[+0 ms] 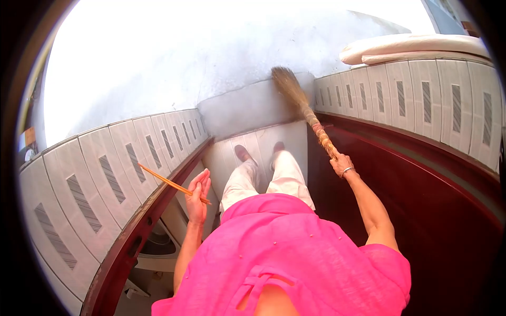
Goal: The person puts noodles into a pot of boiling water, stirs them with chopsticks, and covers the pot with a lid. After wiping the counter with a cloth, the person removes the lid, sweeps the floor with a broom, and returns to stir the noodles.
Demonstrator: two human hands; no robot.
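Note:
A long straw broom [314, 124] slants up and to the left from my right hand [343, 164], which is closed round its bound handle. The broom's bristles fan out over the grey step in front of the doorway. Between the thumb and fingers of my left hand [197, 199] is a pair of thin orange-brown sticks [167, 181], pointing up and to the left. My left hand is beside the dark red door frame, well apart from the broom.
A dark red door [400, 195] stands on the right and a red frame [124, 247] on the left. Tiled walls [108, 179] flank the doorway. A grey step [245, 108] lies beyond my feet. A rolled pale cloth [416, 47] rests on the right wall.

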